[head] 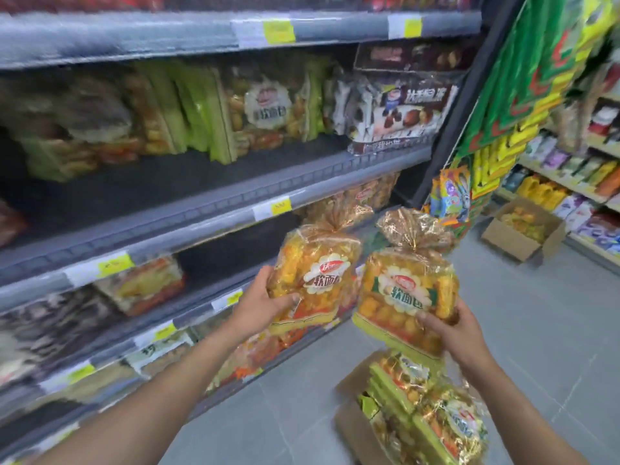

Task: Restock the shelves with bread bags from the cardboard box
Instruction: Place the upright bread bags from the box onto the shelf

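Step in hand: I judge this is the carry, with 2 bread bags up out of the box and not yet on a shelf.
Left hand (pixel 265 303): curled round the lower edge of the orange bag (pixel 315 280), thumb across its front.
Right hand (pixel 459 327): gripping the lower right corner of the green-banded bag (pixel 406 297), fingers behind, thumb in front.
The 2 bags: upright, tied tops up, side by side and close together, in front of the lower shelves.
Cardboard box (pixel 352 431): on the floor (pixel 503 330) below my right hand, open, with more bread bags (pixel 432 417) standing in it.
Shelf space: the middle shelf (pixel 201 182) is bare along its front, with matching bags (pixel 268 105) standing at the back; a dark gap (pixel 228 250) shows on the shelf below.
Next move, as I see it: lift each bag over the shelf lip and stand it label out beside its own kind; the film is soft, so a gentle grip.
Further off: a second box (pixel 516 236) by the far shelves.
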`<state>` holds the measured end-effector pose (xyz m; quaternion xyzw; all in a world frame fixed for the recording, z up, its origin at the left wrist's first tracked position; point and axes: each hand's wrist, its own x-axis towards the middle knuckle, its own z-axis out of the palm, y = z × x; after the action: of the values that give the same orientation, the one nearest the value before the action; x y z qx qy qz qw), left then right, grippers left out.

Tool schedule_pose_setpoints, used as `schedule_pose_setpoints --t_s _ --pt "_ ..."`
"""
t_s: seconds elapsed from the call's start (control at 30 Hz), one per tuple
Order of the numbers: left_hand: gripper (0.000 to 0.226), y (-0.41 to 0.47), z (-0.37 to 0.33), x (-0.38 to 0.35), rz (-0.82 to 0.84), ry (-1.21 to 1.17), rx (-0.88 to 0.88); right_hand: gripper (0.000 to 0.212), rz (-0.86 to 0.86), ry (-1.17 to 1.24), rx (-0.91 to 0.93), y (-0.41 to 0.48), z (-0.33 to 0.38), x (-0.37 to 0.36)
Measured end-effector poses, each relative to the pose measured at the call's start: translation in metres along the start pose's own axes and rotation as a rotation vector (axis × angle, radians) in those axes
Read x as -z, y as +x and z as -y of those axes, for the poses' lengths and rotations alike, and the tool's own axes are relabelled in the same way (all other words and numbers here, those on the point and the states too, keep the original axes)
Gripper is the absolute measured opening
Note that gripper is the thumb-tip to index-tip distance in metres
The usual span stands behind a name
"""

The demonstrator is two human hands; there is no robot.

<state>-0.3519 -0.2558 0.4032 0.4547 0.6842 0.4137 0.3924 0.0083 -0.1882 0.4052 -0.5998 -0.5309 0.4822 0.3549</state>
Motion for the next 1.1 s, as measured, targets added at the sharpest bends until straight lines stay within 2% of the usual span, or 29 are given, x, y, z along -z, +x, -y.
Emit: schedule_pose_setpoints --t_s 0.07,0.1,0.17,0.23,0.3,0.4,0.57,0.7,0.83,0.9,1.03,1.1 --pt "0.04 -0.017 0.001 0.037 -0.065 -0.025 -0.02 0.069 0.02 -0.014 0.058 -0.004 0.025 -0.023" --pt "0.038 -0.024 0.0 0.054 -0.099 -0.035 -0.022 0.067 0.039 -0.018 0.087 -0.005 0.036 -0.034" --pt "0.038 -0.039 -0.002 0.084 -0.162 -0.056 -0.031 0.047 0.096 0.0 0.14 -0.004 0.058 -0.054" --pt "0.043 -0.054 -0.004 0.111 -0.208 -0.084 -0.022 0.039 0.136 -0.01 0.186 0.002 0.077 -0.074" --pt "0.052 -0.065 -0.005 0.132 -0.259 -0.105 -0.012 0.035 0.175 -0.02 0.218 0.007 0.095 -0.09" --pt "0.048 -0.076 -0.006 0.155 -0.343 -0.128 -0.01 0.04 0.24 -0.017 0.257 0.018 0.119 -0.111" --pt "0.044 -0.085 -0.012 0.17 -0.443 -0.169 -0.006 0.057 0.369 0.039 0.32 0.036 0.152 -0.137" --pt "0.047 -0.085 -0.019 0.166 -0.515 -0.208 0.0 0.043 0.453 0.063 0.341 0.06 0.165 -0.145" --pt "0.048 -0.083 -0.021 0.153 -0.591 -0.229 0.005 0.041 0.527 0.066 0.362 0.082 0.17 -0.151" --pt "0.043 -0.08 -0.018 0.146 -0.637 -0.23 -0.006 0.046 0.558 0.077 0.352 0.093 0.169 -0.153" --pt "0.039 -0.077 -0.004 0.135 -0.703 -0.244 -0.04 0.088 0.61 0.11 0.315 0.117 0.156 -0.162" --pt "0.042 -0.075 0.004 0.132 -0.728 -0.255 -0.052 0.097 0.614 0.153 0.314 0.129 0.145 -0.17"
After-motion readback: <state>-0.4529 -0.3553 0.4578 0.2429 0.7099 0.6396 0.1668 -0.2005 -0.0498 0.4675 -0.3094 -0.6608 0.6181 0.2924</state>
